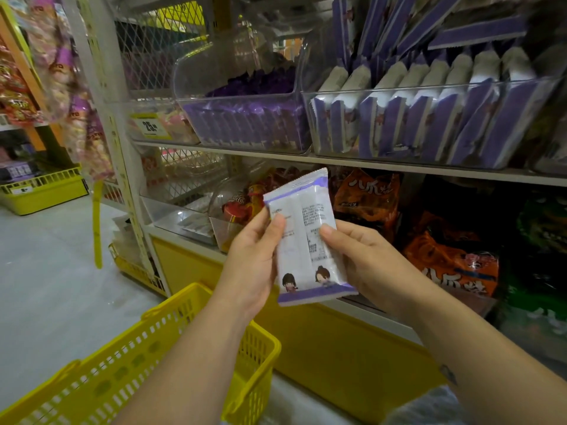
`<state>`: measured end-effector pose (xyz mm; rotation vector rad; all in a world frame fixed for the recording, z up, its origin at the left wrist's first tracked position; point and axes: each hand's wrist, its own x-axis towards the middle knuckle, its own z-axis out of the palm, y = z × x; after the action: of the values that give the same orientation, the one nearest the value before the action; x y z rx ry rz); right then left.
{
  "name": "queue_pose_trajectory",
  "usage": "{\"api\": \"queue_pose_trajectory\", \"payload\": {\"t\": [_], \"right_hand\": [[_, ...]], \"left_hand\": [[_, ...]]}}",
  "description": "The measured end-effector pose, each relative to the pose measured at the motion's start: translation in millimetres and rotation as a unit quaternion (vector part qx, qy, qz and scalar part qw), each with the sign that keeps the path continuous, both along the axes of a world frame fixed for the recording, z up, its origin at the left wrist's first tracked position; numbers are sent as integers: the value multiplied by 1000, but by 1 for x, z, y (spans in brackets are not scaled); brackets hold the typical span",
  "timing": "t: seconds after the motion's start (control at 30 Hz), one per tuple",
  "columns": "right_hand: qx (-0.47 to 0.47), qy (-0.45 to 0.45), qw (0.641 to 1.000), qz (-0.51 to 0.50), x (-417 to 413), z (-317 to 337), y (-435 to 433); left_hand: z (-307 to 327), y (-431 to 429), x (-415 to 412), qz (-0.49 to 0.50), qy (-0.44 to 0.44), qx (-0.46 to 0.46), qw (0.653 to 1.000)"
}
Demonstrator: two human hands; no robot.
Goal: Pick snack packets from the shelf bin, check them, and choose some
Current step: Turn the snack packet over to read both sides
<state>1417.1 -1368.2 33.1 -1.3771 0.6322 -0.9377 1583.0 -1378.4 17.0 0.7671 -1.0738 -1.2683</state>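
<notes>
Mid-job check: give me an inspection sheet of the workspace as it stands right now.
Surface: shelf carrying clear bins, with a lower shelf of bags beneath.
Job's things: snack packet, white and purple, held up in front of the shelves with its printed side to the camera; clear bin above holds a row of similar packets standing on edge.
Clutter: orange bags on the lower shelf, right of the packet.
Hands: left hand and right hand both grip the packet, thumbs on its face.
Cables: nothing seen.
Surroundings: yellow basket below the left forearm; shop floor at left.
</notes>
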Motion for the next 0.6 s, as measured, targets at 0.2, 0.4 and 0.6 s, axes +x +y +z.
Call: {"api": "queue_pose_trajectory", "payload": {"t": [0.2,0.4,0.6], "right_hand": [[-91,63,987,-120,4,-10,-5],[-141,101,974,-147,1,-11,-5],[-145,112,974,-130,5,-11,-3]], "left_hand": [[-4,2,-3,43,-201,-82,975],[-12,0,-3,-34,-262,-50,963],[-10,1,-1,0,-229,-40,973]]}}
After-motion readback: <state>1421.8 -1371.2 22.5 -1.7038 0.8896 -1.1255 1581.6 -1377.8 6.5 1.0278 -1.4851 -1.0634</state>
